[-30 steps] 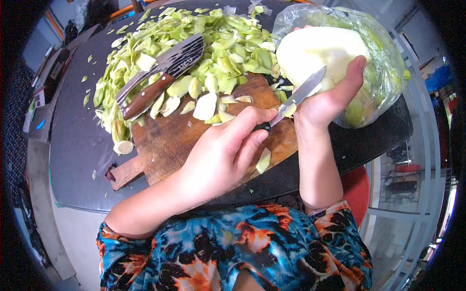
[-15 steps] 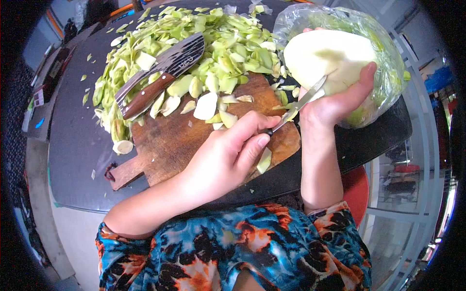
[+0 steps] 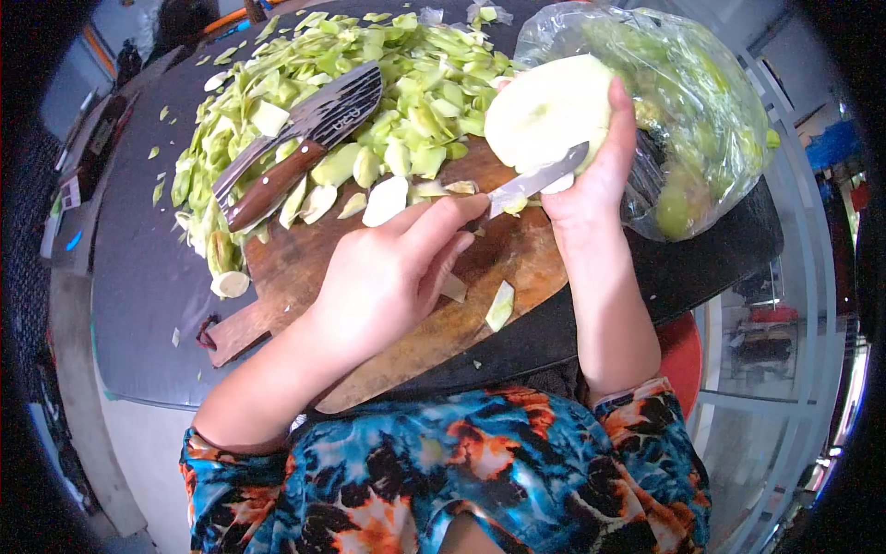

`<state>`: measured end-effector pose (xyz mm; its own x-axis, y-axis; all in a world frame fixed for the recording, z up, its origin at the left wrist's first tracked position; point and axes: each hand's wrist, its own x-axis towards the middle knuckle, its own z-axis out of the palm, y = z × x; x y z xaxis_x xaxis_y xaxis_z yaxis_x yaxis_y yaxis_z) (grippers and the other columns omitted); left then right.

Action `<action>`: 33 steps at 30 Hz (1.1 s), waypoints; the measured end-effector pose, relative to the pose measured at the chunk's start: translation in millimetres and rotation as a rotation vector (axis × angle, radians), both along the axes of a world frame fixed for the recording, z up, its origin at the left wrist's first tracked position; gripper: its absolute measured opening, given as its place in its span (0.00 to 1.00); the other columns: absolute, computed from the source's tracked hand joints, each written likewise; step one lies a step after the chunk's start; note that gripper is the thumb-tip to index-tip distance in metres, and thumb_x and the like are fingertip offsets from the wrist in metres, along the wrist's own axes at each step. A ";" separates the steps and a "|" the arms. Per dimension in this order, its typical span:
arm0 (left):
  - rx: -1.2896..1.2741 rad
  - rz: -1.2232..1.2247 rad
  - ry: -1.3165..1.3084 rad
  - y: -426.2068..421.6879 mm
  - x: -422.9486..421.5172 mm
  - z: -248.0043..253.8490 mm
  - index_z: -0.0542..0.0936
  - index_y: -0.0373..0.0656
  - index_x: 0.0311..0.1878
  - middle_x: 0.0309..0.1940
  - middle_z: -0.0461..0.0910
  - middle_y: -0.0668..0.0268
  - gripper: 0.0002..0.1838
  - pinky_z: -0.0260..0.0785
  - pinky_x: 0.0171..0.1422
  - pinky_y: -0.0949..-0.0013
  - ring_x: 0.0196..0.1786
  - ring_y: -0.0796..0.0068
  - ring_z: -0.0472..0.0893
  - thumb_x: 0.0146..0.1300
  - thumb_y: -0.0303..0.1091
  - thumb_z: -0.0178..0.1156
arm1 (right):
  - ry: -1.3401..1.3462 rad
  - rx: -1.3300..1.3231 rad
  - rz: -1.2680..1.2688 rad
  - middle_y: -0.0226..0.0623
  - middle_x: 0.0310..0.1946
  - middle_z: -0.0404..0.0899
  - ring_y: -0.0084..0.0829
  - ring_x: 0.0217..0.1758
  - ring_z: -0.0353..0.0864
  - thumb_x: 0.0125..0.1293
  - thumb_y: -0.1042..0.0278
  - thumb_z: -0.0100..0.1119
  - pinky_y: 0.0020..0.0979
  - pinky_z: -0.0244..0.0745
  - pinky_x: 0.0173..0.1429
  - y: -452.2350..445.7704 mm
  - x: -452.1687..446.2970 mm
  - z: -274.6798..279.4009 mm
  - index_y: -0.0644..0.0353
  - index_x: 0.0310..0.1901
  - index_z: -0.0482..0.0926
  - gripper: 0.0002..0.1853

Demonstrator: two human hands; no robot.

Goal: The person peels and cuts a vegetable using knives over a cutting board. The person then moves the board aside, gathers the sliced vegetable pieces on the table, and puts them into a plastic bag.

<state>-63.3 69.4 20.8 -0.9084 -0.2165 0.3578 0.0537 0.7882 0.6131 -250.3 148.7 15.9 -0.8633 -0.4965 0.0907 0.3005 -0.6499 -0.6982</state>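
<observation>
A pale peeled fruit (image 3: 544,111) is in my right hand (image 3: 595,175), raised beyond the board's right part, its thumb along the fruit's side. My left hand (image 3: 397,268) is closed round the handle of a small knife (image 3: 540,178), whose handle is mostly hidden by the fingers. The blade points right and its tip overlaps the fruit's lower edge. Beneath my left hand lies a wooden cutting board (image 3: 369,374) with a few pale green slices (image 3: 500,307) on it.
Behind the board is a large heap of green peelings (image 3: 425,102), with a wooden-handled cleaver (image 3: 281,183) lying on top. A clear plastic bag (image 3: 711,120) of green fruit stands at the right of the dark table (image 3: 148,314). Further right is a red stool (image 3: 678,365).
The fruit has moved left, away from the bag, and has turned so a small hollow shows. My left hand and the knife have also shifted left.
</observation>
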 end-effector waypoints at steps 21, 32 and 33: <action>0.158 -0.041 0.010 -6.3 0.7 0.8 0.73 0.41 0.54 0.40 0.79 0.59 0.14 0.72 0.46 0.67 0.42 0.63 0.81 0.66 0.29 0.55 | 0.199 -0.039 -0.120 0.50 0.47 0.78 0.45 0.52 0.79 0.63 0.29 0.41 0.45 0.73 0.58 5.3 -0.8 4.1 0.66 0.56 0.69 0.41; 0.587 -0.021 -0.045 -2.8 -3.0 -6.6 0.70 0.39 0.55 0.26 0.68 0.75 0.12 0.60 0.30 0.81 0.27 0.86 0.67 0.74 0.32 0.46 | 0.278 -0.082 -0.181 0.51 0.45 0.78 0.47 0.50 0.79 0.62 0.28 0.40 0.47 0.73 0.57 1.1 10.0 7.1 0.65 0.54 0.71 0.40; 0.567 -0.022 -0.041 -2.0 -2.9 -7.2 0.70 0.39 0.54 0.26 0.68 0.75 0.11 0.60 0.31 0.81 0.27 0.86 0.67 0.74 0.31 0.46 | 0.282 -0.080 -0.187 0.51 0.45 0.78 0.47 0.49 0.79 0.62 0.28 0.40 0.46 0.73 0.57 1.2 10.1 7.0 0.65 0.53 0.71 0.40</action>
